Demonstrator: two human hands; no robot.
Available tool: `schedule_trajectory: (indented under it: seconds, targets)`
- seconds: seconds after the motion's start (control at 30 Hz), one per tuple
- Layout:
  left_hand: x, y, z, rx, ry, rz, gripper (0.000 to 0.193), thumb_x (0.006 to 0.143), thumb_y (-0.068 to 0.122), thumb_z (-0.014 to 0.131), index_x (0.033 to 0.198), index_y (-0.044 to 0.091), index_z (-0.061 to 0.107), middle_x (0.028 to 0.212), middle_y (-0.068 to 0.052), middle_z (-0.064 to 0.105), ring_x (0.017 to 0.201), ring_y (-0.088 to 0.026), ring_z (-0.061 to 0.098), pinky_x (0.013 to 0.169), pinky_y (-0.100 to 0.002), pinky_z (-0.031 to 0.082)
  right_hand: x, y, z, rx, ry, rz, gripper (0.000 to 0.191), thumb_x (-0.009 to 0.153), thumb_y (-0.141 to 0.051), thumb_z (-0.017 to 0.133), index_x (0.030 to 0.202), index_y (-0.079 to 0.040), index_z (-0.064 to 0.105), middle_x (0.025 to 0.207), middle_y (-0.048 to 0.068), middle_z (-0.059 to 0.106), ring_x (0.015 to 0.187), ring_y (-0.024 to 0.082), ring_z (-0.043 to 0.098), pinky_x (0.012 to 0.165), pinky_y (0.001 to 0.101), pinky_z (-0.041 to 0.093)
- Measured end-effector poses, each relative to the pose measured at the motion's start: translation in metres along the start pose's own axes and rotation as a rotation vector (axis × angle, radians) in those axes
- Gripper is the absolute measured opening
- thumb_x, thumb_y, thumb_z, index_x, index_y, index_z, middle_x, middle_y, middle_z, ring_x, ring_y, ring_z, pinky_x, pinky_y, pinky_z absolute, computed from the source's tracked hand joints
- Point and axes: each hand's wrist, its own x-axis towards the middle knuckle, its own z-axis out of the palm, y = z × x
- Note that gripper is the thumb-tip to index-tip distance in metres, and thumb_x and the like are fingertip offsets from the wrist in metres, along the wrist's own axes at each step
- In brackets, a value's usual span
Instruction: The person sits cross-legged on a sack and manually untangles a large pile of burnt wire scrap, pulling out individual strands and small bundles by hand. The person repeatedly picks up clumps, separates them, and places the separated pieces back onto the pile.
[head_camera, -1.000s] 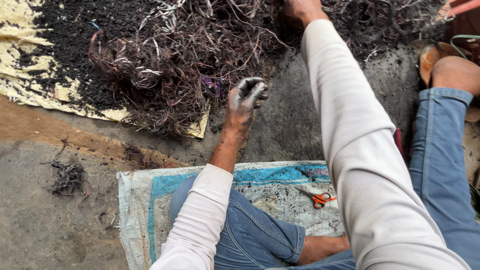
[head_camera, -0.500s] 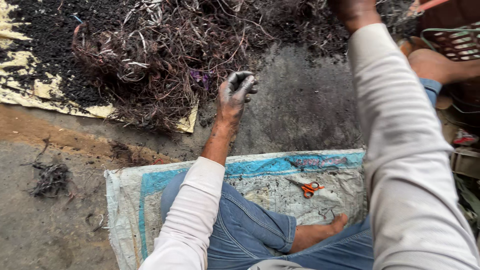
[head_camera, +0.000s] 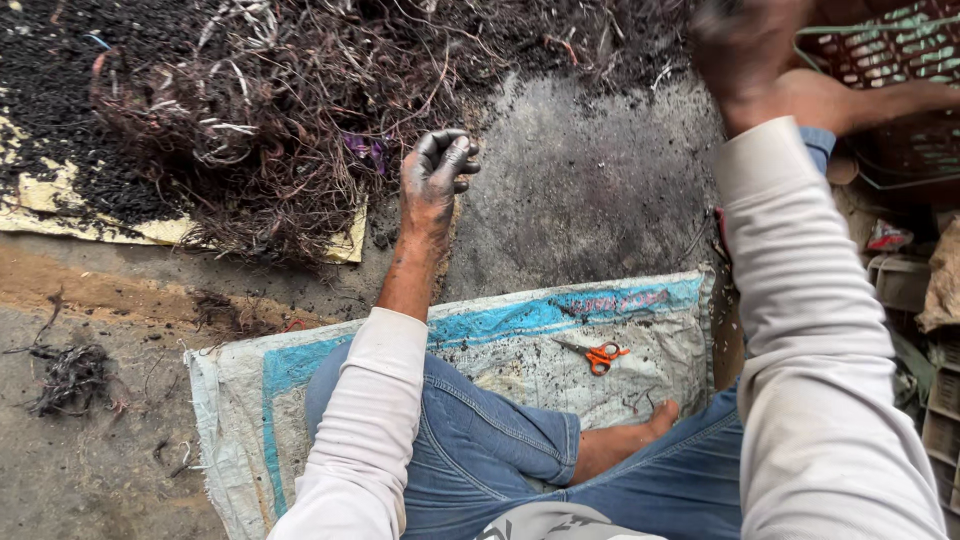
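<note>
**Wire heap, floor – sorting stock**

Our left hand (head_camera: 437, 175): sooty, fingers curled shut, apparently empty, just beside wire tangle (head_camera: 290, 110) on floor. Right hand (head_camera: 745, 50): blurred, raised nr red basket (head_camera: 890, 80); fingers' state – can't tell. Orange scissors (head_camera: 603, 356) lie unused on sack (head_camera: 520, 330). We judge: heap mostly unsorted, bulk left.
</note>
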Motion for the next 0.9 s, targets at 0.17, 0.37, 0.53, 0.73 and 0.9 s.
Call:
schedule_trajectory:
  seconds: [0.17, 0.37, 0.53, 0.73, 0.9]
  targets:
    - [0.0, -0.009, 0.002, 0.025, -0.006, 0.051, 0.024, 0.098, 0.029, 0.065, 0.11, 0.008, 0.07, 0.097, -0.005, 0.076, 0.082, -0.013, 0.071, 0.065, -0.028, 0.056, -0.035, -0.02, 0.029, 0.078, -0.043, -0.079, 0.023, 0.092, 0.001, 0.067, 0.113, -0.003, 0.076, 0.102, 0.024, 0.07, 0.089, 0.042, 0.067, 0.078, 0.0483, 0.055]
    - [0.005, -0.022, 0.014, -0.015, -0.008, 0.028, 0.025, 0.098, 0.029, 0.066, 0.112, 0.009, 0.069, 0.098, -0.005, 0.076, 0.081, -0.012, 0.072, 0.064, -0.026, 0.056, -0.051, 0.016, 0.05, 0.038, -0.172, 0.106, 0.025, 0.09, 0.005, 0.066, 0.114, 0.0, 0.071, 0.108, 0.025, 0.072, 0.097, 0.042, 0.069, 0.085, 0.0475, 0.056]
    - [0.004, -0.032, 0.022, -0.018, 0.001, -0.002, 0.026, 0.098, 0.029, 0.066, 0.113, 0.009, 0.07, 0.098, -0.005, 0.077, 0.081, -0.011, 0.072, 0.065, -0.025, 0.055, -0.05, 0.016, 0.08, 0.077, -0.334, 0.35, 0.023, 0.098, -0.01, 0.071, 0.119, -0.001, 0.066, 0.112, 0.021, 0.072, 0.097, 0.031, 0.073, 0.084, 0.0386, 0.061]
    - [0.005, -0.035, 0.028, 0.0, 0.009, -0.006, 0.027, 0.098, 0.03, 0.066, 0.115, 0.009, 0.07, 0.099, -0.005, 0.077, 0.083, -0.011, 0.073, 0.066, -0.024, 0.055, -0.047, -0.031, 0.109, 0.006, -0.279, 0.285, 0.049, 0.086, -0.035, 0.088, 0.123, -0.009, 0.067, 0.113, 0.02, 0.068, 0.107, 0.035, 0.065, 0.089, 0.0477, 0.056]
    - [0.007, -0.036, 0.029, 0.006, 0.009, -0.021, 0.027, 0.099, 0.03, 0.066, 0.114, 0.008, 0.069, 0.098, -0.004, 0.077, 0.082, -0.011, 0.072, 0.066, -0.024, 0.054, -0.061, -0.044, 0.119, 0.048, -0.182, 0.204, 0.036, 0.09, -0.023, 0.087, 0.119, -0.011, 0.07, 0.119, 0.02, 0.066, 0.114, 0.037, 0.061, 0.095, 0.0485, 0.054]
